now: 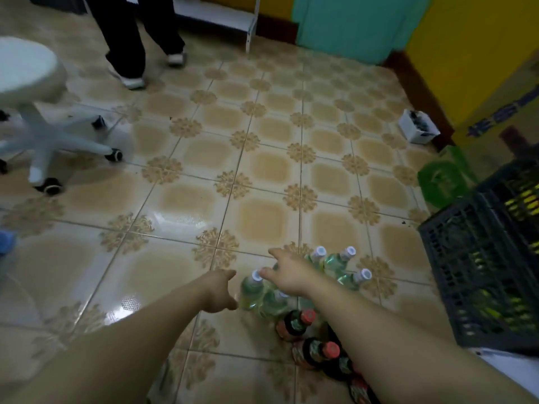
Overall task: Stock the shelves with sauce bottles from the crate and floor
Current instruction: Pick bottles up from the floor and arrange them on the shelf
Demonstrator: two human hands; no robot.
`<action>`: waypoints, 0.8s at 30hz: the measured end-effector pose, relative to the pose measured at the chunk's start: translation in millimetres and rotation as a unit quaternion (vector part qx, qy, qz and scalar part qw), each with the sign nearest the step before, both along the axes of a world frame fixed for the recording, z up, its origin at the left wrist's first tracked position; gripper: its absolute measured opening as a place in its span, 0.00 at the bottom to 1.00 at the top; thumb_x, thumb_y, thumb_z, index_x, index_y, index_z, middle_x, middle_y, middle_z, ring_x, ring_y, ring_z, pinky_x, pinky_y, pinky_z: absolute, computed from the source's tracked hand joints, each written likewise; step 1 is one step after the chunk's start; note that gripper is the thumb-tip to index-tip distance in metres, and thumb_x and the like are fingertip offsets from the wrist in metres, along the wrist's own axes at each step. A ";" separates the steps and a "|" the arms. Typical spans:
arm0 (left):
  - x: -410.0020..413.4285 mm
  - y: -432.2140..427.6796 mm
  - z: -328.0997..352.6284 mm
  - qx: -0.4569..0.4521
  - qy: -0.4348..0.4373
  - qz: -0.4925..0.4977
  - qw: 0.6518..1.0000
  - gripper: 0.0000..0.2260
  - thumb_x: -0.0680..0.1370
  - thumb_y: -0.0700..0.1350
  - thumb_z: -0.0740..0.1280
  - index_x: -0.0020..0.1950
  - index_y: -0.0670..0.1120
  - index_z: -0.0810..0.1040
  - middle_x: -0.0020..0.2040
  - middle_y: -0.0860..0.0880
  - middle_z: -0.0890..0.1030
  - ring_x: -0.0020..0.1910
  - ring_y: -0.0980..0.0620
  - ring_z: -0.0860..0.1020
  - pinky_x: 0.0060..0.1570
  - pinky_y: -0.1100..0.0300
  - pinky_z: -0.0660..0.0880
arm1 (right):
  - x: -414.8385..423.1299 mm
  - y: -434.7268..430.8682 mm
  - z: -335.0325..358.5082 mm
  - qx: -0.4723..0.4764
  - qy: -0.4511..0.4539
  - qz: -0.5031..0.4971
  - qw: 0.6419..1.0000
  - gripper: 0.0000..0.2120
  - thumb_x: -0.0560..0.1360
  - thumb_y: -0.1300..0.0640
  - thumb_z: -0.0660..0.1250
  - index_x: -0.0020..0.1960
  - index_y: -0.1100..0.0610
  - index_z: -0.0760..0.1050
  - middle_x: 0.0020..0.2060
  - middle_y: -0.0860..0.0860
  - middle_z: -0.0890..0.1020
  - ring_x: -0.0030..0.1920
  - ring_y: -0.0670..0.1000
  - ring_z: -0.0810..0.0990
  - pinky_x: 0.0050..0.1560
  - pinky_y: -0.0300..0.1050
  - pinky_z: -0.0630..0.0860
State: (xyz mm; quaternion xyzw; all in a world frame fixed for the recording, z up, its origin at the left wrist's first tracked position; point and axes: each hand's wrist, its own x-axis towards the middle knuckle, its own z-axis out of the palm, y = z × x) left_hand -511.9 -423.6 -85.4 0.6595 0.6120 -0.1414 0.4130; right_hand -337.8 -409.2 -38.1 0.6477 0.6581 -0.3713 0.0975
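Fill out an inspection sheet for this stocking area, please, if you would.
Surface: glossy patterned tiled floor.
Job's things: clear bottles with white caps clustered on the floor; dark bottles with red caps beside them; dark crate at right, contents unclear; white shelf at the far wall.
Clutter: green bag, small white box by the right wall.
Grippers: left hand open beside the clear bottles; right hand open above them; neither grips one.
Cables: nothing seen.
Surroundings: wheeled stool at left; another person's legs near the shelf.

The tiled floor [262,170] was occupied by white-capped pale bottles [335,265], red-capped dark bottles [294,325], a dark crate [472,272], a wheeled stool [43,141] and a small white box [417,126].
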 end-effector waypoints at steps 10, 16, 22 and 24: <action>15.4 23.3 -77.6 -0.070 -0.026 -0.006 0.997 0.31 0.76 0.43 0.69 0.76 0.44 0.59 0.73 0.43 0.67 0.69 0.44 0.68 0.65 0.56 0.66 | -16.4 29.2 -97.9 -0.027 -0.078 0.146 0.986 0.15 0.82 0.51 0.58 0.65 0.57 0.65 0.57 0.60 0.77 0.51 0.61 0.77 0.41 0.49 0.71; 12.8 18.1 -61.0 -0.054 -0.063 0.026 0.996 0.39 0.75 0.43 0.71 0.78 0.46 0.49 0.75 0.44 0.63 0.70 0.44 0.68 0.64 0.57 0.66 | -11.9 13.4 -69.9 0.041 -0.013 0.063 0.997 0.16 0.82 0.49 0.57 0.67 0.53 0.64 0.58 0.57 0.78 0.52 0.60 0.77 0.44 0.49 0.71; 8.7 1.6 8.7 0.023 -0.155 0.057 0.986 0.45 0.70 0.40 0.75 0.78 0.49 0.50 0.72 0.46 0.68 0.67 0.48 0.69 0.58 0.61 0.67 | -6.3 -14.2 27.5 0.200 0.128 -0.089 0.967 0.18 0.81 0.50 0.56 0.70 0.50 0.60 0.47 0.55 0.78 0.45 0.57 0.76 0.41 0.48 0.69; 9.9 -7.4 42.4 0.049 -0.199 0.061 0.977 0.45 0.68 0.38 0.76 0.77 0.51 0.52 0.66 0.47 0.72 0.62 0.50 0.71 0.56 0.61 0.68 | -3.9 -23.0 70.1 0.264 0.172 -0.132 0.940 0.20 0.80 0.51 0.57 0.71 0.49 0.59 0.44 0.53 0.77 0.45 0.56 0.76 0.41 0.48 0.70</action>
